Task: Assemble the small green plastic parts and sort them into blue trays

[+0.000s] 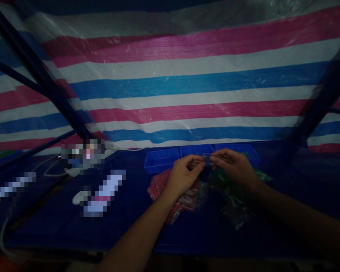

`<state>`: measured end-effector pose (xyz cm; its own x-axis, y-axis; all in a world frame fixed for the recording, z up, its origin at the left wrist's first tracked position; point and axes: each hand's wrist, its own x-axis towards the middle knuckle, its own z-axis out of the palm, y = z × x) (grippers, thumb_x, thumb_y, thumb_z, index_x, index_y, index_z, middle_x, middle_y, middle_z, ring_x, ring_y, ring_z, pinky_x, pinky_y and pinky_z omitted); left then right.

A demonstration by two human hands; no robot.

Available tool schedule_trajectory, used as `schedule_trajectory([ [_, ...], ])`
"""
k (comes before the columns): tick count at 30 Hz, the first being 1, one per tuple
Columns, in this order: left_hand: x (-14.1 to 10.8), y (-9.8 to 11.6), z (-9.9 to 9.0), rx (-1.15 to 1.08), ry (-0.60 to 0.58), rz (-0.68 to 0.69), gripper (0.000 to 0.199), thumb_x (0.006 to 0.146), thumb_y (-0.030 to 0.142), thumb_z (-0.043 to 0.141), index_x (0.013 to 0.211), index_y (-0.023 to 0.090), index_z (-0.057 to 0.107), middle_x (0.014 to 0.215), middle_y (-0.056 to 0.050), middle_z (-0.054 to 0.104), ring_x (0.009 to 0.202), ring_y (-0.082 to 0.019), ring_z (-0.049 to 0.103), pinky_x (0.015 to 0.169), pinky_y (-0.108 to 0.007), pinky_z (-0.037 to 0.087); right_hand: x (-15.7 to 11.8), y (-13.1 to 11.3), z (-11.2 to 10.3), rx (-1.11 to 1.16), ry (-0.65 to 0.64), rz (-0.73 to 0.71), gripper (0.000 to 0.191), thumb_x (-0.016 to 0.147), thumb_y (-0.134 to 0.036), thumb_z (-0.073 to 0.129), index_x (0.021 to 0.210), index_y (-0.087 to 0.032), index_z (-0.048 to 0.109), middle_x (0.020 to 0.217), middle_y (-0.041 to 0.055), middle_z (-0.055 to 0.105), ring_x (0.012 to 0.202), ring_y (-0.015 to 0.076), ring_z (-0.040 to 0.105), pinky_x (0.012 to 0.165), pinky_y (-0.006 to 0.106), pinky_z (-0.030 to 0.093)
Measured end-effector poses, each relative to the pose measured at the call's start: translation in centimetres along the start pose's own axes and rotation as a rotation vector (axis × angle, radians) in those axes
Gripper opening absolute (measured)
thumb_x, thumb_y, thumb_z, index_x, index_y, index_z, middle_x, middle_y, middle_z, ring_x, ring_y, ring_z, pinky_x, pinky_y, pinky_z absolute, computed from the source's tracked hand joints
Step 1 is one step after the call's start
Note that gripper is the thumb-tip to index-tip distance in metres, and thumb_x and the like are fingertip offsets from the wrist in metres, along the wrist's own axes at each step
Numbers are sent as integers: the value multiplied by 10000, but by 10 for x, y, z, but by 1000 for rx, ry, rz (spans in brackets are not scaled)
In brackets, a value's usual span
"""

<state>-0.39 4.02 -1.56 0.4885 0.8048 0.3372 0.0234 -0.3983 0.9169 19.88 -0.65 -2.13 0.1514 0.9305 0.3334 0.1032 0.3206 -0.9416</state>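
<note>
My left hand (184, 173) and my right hand (234, 166) meet in front of the blue bins, fingertips pinched on a small clear plastic bag (206, 155). Whether anything is inside it is too dim to tell. Under my left hand and forearm lies a pile of clear packets with pink or red contents (158, 185). Packets with green contents (229, 189) spread below my right hand, partly hidden by it. Behind my hands, three shallow blue bins stand in a row: a left bin (161, 158), a middle bin (195, 149) and a right bin (255, 155).
On the dark blue table (192, 238), a white rounded object (78, 198) lies to the left, near a blurred-out pale strip (106, 192). White cables (49, 174) run along the left side. A striped tarp (187, 83) hangs behind, between dark metal posts (56, 100).
</note>
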Motion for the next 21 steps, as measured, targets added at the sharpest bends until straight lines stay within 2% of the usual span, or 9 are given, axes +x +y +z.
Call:
schedule_trajectory([
  [4,-1,1,0,6,-5,-4,261,914,389,730,1090,197,751,1020,-102,779,920,-218,727,884,-387,573,0,0,-1,-24,-16,5,320,820,-505,816,950,-220,751,836,49,789,740,216,742,744,386,621],
  [9,0,4,0,-9,-29,-19,229,911,359,728,1056,182,743,998,-98,778,888,-212,723,840,-364,569,-2,0,1,16,-79,33,333,791,-489,845,964,-218,757,898,54,801,771,217,754,771,394,628],
  [13,-1,7,0,16,-16,-26,156,898,306,715,977,172,735,919,-78,762,813,-193,699,776,-326,546,-3,0,2,-1,-64,22,342,783,-459,858,1003,-217,755,986,70,804,854,229,760,830,405,623],
  [16,-2,12,1,41,-18,-35,127,891,273,690,933,161,733,868,-66,752,760,-182,682,737,-302,522,-3,0,3,0,-68,9,355,778,-467,859,995,-211,743,960,75,802,886,239,759,850,414,621],
  [21,-2,15,2,45,-61,-43,175,910,323,658,899,158,717,781,-56,731,709,-178,670,694,-284,505,-2,2,3,-3,-71,-22,363,810,-468,833,1037,-211,715,958,77,786,901,234,750,858,414,616],
])
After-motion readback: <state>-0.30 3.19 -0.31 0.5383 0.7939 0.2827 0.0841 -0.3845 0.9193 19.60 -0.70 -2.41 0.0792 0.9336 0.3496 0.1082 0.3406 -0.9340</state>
